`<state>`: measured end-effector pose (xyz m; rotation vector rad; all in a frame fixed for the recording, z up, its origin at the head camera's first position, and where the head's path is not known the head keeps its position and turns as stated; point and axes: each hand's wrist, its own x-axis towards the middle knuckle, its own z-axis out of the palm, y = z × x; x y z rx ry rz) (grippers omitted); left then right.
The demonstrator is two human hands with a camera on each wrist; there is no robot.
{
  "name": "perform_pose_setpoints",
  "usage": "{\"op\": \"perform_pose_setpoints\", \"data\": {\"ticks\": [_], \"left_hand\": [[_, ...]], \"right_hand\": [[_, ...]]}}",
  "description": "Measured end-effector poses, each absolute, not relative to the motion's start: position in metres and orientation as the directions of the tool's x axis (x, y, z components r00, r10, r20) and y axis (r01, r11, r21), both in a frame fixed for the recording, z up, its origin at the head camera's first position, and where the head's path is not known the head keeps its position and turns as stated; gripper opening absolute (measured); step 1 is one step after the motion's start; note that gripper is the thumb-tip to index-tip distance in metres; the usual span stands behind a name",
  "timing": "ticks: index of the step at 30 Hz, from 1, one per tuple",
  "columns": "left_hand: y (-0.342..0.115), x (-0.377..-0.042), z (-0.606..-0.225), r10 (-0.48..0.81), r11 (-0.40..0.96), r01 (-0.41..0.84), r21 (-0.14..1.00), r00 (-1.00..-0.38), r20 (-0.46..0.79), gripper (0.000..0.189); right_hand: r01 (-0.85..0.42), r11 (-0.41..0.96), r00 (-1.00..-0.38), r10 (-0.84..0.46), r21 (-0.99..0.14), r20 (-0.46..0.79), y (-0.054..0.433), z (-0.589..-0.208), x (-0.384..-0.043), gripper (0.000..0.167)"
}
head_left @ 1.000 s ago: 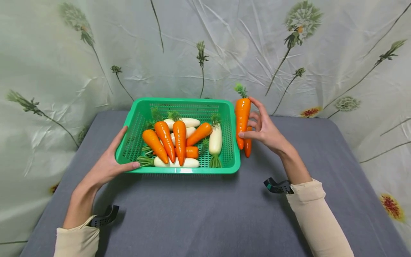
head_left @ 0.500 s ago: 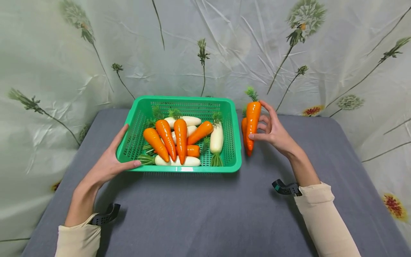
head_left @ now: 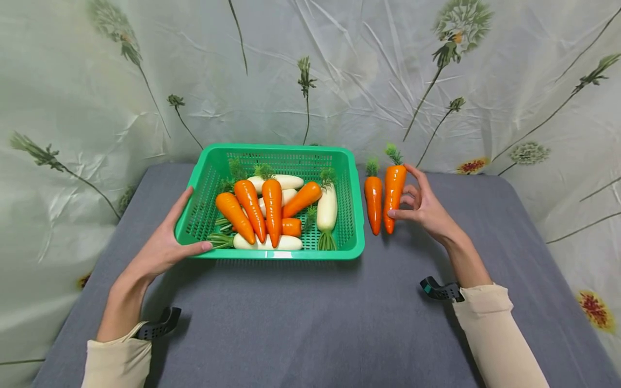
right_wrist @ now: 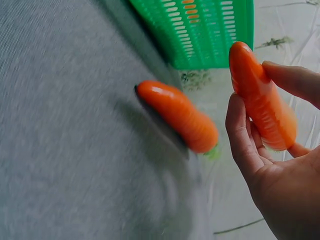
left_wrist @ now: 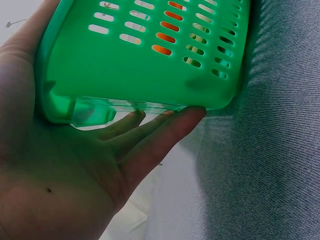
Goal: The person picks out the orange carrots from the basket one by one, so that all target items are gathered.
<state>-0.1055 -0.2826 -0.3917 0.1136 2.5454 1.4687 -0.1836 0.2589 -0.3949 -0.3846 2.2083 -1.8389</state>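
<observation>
A carrot [head_left: 395,194] is resting in the grip of the right hand [head_left: 429,213], just beyond the right side of the green basket [head_left: 330,255], its leaves pointing away from the person. The thumb is pressing near the tapered tip while a finger is reaching toward the thick end; this lengthwise hold is probably controlling the angle, since so smooth a skin could easily be rolling. Whether the carrot is touching the desk [head_left: 310,312] is hard to tell.

Between it and the basket, a second carrot [head_left: 373,205] is lying loose on the desk, touching neither. Both tips are facing the person, the pair running nearly parallel in what is looking like deliberate spacing.

Well apart from the right hand, the left hand [head_left: 160,242] is clasping the basket's near left corner, thumb over the rim and fingers along the outer wall, likely bracing it against sliding. Inside, other carrots [head_left: 271,210] are lying among and across white radishes [head_left: 327,210], seemingly heaped without order. A flower-print backdrop [head_left: 339,97] is hanging behind the desk.
</observation>
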Motion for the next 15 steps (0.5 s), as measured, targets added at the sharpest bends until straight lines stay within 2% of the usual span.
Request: {"op": "perform_pose_setpoints", "data": {"ticks": [15], "left_hand": [[-0.281, -0.105, -0.391, 0.157, 0.501, -0.05, 0.864, -0.977, -0.147, 0.122]], "right_hand": [[0.013, 0.298, -0.95, -0.296, -0.955, -0.105, 0.276, -0.415, -0.186, 0.112]]}}
